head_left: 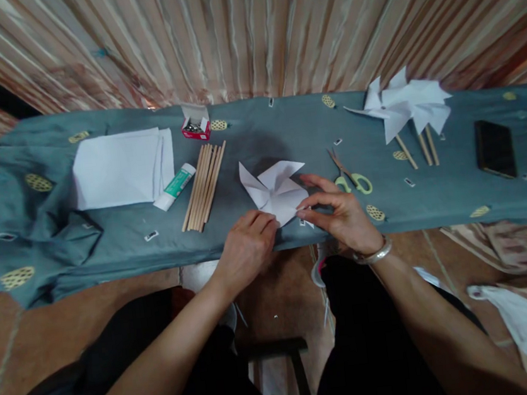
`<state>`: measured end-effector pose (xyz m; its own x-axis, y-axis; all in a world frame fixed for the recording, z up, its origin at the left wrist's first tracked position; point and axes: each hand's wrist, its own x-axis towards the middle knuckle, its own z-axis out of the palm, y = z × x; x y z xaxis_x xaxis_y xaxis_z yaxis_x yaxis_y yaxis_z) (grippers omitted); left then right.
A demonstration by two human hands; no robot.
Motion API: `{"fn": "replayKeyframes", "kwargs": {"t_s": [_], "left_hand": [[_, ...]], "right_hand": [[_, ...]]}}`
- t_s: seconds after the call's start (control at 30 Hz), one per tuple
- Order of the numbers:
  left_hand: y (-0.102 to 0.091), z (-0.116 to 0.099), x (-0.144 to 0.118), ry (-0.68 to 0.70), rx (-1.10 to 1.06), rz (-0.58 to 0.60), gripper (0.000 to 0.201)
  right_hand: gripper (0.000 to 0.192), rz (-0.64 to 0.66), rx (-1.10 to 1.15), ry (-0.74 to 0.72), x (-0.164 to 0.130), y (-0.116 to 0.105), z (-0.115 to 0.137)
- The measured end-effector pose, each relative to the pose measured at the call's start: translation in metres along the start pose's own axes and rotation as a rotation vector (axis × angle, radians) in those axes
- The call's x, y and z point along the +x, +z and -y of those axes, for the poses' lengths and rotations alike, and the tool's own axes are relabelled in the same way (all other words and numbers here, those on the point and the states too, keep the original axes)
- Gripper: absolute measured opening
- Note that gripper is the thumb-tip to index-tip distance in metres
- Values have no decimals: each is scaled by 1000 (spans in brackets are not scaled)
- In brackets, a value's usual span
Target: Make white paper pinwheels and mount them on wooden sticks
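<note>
A white paper pinwheel (278, 194) without a stick lies near the front edge of the cloth-covered table, its blades curled up. My left hand (250, 240) is closed on its lower left edge, fingertips pressed together on the paper. At its right side, my right hand (336, 211) pinches a blade's edge between thumb and finger, the other fingers spread. Just right of that hand lie scissors (351, 175) with green handles, blades slightly apart. To the left rests a bundle of several wooden sticks (204, 188).
A stack of white paper (117, 170), a glue tube (175, 186) and a red box of small metal pieces (195, 124) are on the left. Finished pinwheels on sticks (403, 105) and a black phone (494, 149) lie right. A pleated curtain (245, 35) hangs behind.
</note>
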<state>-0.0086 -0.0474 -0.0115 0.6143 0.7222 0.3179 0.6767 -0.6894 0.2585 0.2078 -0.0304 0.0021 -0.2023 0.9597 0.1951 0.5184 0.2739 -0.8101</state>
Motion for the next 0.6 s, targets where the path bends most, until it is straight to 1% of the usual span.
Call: {"fn": "replayKeyframes", "kwargs": {"t_s": [0.1, 0.13, 0.23, 0.3, 0.4, 0.6], "left_hand": [[0, -1, 0, -11, 15, 40, 20], [-1, -1, 0, -19, 16, 57, 20], [-2, -1, 1, -37, 11, 99, 19], [-3, -2, 1, -40, 7, 111, 20], [-2, -2, 2, -42, 9, 117, 22], [-1, -5, 6, -65, 48, 148, 26]], "right_hand": [[7, 62, -104, -35, 3, 1, -1], [11, 88, -143, -55, 4, 2, -3], [31, 162, -246, -112, 2, 3, -7], [41, 189, -309, -131, 0, 3, -8], [41, 192, -375, -143, -5, 3, -7], [39, 207, -434, -173, -10, 2, 2]]}}
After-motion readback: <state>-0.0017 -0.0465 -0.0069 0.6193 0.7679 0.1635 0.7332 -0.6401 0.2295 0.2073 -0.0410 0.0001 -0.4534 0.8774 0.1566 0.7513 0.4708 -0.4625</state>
